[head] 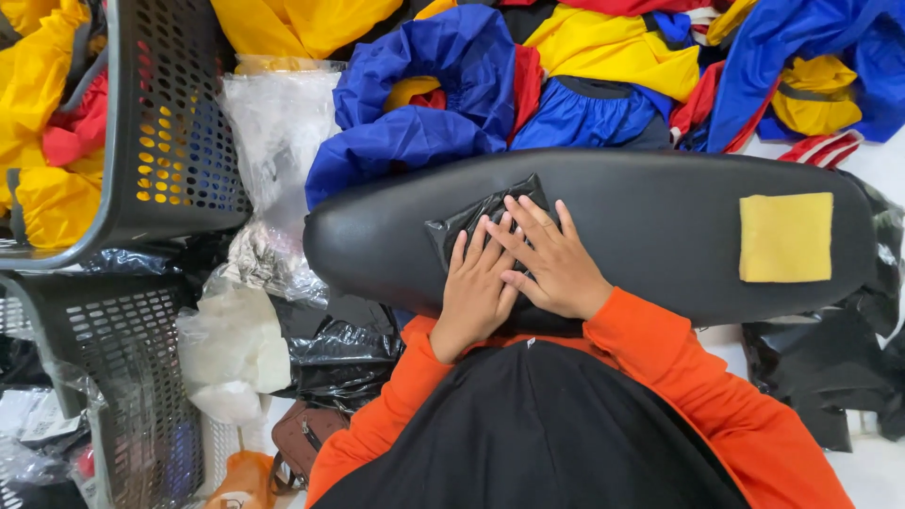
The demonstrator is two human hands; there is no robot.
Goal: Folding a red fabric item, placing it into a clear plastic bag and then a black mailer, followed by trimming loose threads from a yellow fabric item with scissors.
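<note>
A small black plastic packet [471, 219] lies flat on a long black padded board [641, 236] across my lap. My left hand [474, 290] presses down on the packet with flat fingers. My right hand [551, 264] lies over the left one, fingers spread, also pressing on the packet. Both arms wear orange sleeves. A folded yellow cloth square [785, 238] rests on the board's right end, apart from both hands.
A heap of blue, yellow and red garments [528, 75] lies beyond the board. A dark perforated basket [179, 123] with more garments stands at the left, another basket [123, 377] below it. Clear plastic bags [273, 141] and black bags [344, 353] lie between.
</note>
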